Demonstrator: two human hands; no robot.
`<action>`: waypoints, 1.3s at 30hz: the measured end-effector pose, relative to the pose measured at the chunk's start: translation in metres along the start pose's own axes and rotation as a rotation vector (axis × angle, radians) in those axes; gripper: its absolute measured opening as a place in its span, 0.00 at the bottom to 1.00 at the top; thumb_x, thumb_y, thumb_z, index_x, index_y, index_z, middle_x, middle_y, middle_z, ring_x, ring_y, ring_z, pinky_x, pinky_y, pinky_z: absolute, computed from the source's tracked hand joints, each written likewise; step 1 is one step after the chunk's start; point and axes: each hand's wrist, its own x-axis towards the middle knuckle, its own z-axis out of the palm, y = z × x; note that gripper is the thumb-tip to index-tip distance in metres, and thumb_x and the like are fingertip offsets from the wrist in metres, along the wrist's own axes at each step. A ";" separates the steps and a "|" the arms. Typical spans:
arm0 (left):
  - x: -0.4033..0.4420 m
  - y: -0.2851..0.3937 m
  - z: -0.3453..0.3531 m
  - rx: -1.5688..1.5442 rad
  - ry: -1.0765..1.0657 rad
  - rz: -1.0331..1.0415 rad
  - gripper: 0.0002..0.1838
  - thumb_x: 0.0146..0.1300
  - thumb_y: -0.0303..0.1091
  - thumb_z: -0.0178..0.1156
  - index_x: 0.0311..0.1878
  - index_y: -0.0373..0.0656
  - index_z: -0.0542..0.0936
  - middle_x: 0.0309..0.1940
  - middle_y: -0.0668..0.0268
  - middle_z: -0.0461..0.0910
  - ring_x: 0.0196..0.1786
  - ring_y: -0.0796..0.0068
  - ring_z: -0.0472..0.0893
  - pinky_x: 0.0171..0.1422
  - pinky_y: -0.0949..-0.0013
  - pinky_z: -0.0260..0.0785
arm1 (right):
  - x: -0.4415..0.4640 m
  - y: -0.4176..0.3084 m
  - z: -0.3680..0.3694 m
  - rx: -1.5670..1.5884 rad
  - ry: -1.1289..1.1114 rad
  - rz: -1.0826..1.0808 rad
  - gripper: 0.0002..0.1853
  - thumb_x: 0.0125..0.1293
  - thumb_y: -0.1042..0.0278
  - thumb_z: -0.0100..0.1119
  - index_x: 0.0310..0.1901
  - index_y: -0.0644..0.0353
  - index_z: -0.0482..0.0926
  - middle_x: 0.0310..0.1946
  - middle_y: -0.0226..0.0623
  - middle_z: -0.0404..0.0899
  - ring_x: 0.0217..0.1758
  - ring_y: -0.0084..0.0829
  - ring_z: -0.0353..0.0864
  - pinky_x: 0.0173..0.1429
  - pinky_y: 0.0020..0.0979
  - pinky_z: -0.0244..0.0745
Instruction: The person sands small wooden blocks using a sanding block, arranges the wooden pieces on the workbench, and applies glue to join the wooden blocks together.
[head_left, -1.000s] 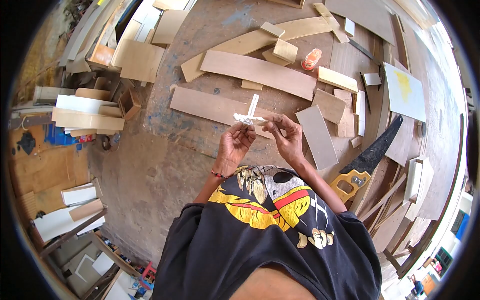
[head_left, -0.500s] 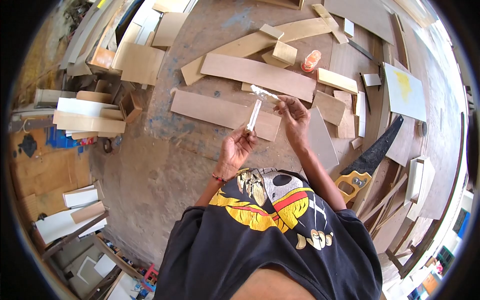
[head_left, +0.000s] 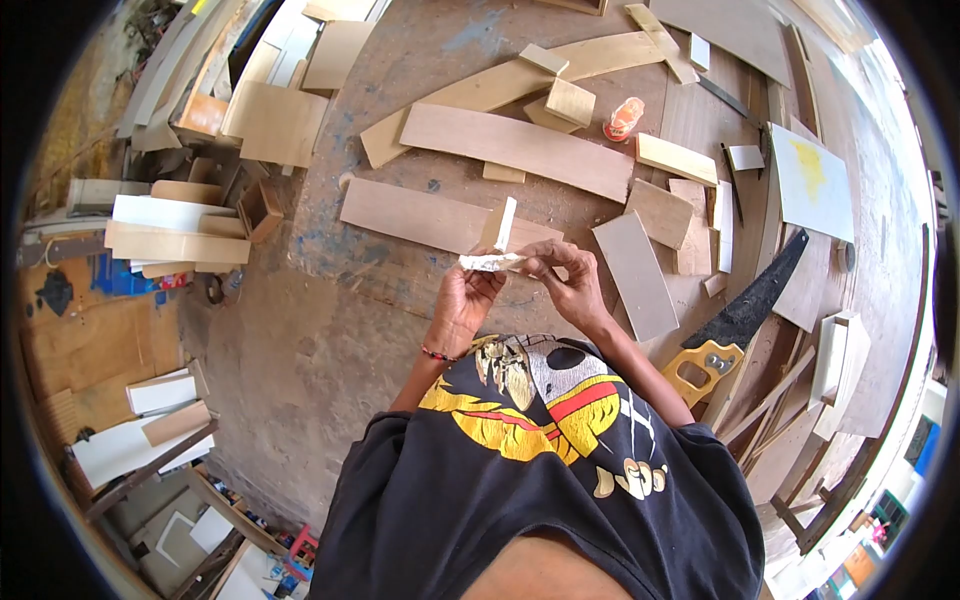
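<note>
My left hand (head_left: 464, 306) is closed around the lower end of a small wooden piece (head_left: 497, 224), which stands up from my fingers with a pale edge. In my right hand (head_left: 570, 278), thumb and fingers pinch a thin stick smeared with a white paste (head_left: 488, 262). The stick lies across the near end of the wooden piece, just above my left fingers, and partly hides them. Beyond both hands lies a long brown board (head_left: 410, 214) flat on the table.
A second long board (head_left: 520, 145), a curved plank (head_left: 460, 100) and small blocks lie farther back. An orange-and-white container (head_left: 624, 118) stands near them. To the right rests a handsaw (head_left: 740, 310) with a yellow handle. Wood offcuts (head_left: 180, 235) are stacked at left.
The right hand has come down and toward me, bringing the white-smeared stick to the near end of the wooden piece. That piece has turned, showing a broader face.
</note>
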 end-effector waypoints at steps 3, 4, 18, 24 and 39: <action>0.002 0.003 -0.003 -0.083 -0.037 -0.067 0.09 0.62 0.25 0.53 0.40 0.27 0.74 0.33 0.53 0.80 0.34 0.67 0.81 0.40 0.69 0.78 | -0.002 -0.001 0.000 0.295 0.091 0.075 0.07 0.64 0.72 0.57 0.41 0.65 0.79 0.32 0.32 0.81 0.35 0.21 0.79 0.41 0.23 0.72; 0.002 0.004 -0.002 -0.083 -0.037 -0.067 0.09 0.62 0.25 0.53 0.40 0.27 0.74 0.33 0.53 0.80 0.34 0.67 0.81 0.40 0.69 0.78 | 0.000 0.002 0.000 0.283 0.149 0.114 0.09 0.65 0.71 0.56 0.43 0.65 0.78 0.32 0.32 0.81 0.35 0.20 0.78 0.41 0.22 0.71; 0.010 0.003 -0.016 -0.055 -0.032 0.027 0.10 0.63 0.24 0.50 0.45 0.29 0.73 0.36 0.58 0.79 0.34 0.69 0.80 0.40 0.70 0.77 | -0.006 0.005 0.014 0.337 0.083 0.178 0.09 0.64 0.71 0.57 0.42 0.66 0.79 0.32 0.32 0.81 0.36 0.21 0.78 0.41 0.23 0.73; 0.022 0.018 -0.016 0.399 -0.006 0.335 0.20 0.65 0.23 0.49 0.60 0.32 0.67 0.40 0.60 0.79 0.35 0.75 0.80 0.37 0.77 0.76 | 0.001 0.019 0.005 0.382 0.143 0.148 0.10 0.64 0.70 0.57 0.44 0.66 0.78 0.33 0.32 0.81 0.35 0.21 0.78 0.41 0.23 0.71; 0.012 0.013 0.021 2.043 0.533 0.843 0.32 0.52 0.23 0.62 0.63 0.39 0.66 0.42 0.50 0.68 0.48 0.55 0.72 0.54 0.60 0.65 | 0.018 0.024 0.002 0.625 0.245 0.232 0.10 0.65 0.69 0.57 0.44 0.66 0.77 0.32 0.32 0.80 0.35 0.21 0.77 0.41 0.22 0.70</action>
